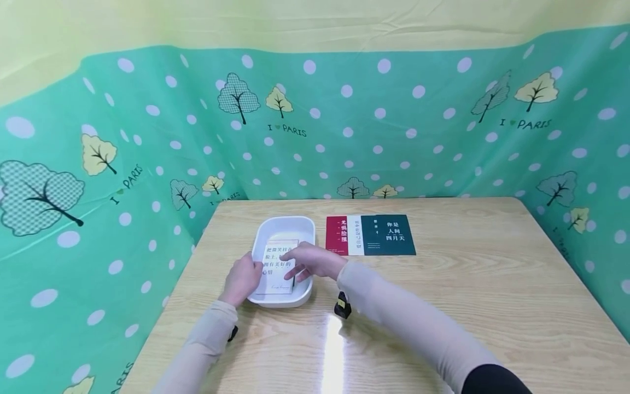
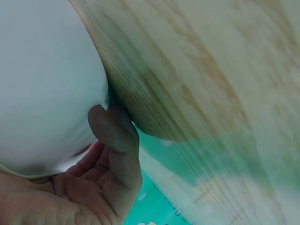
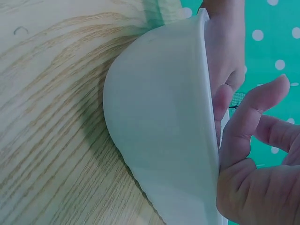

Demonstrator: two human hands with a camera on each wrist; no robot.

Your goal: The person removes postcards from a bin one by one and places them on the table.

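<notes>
Left hand grips tray | right hand loose over card | card between hands

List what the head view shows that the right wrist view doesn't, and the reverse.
Only the head view: the white rectangular paper card with dark printed characters, lying inside the white, rounded oblong, plastic-looking tub, and the row of red, white and dark teal paper cards.

Only the right wrist view: a broad close-up of the tub's smooth outer wall.

Both: the tub, the left hand, the right hand, the pale wood-grain tabletop and the dotted green cloth backdrop.
</notes>
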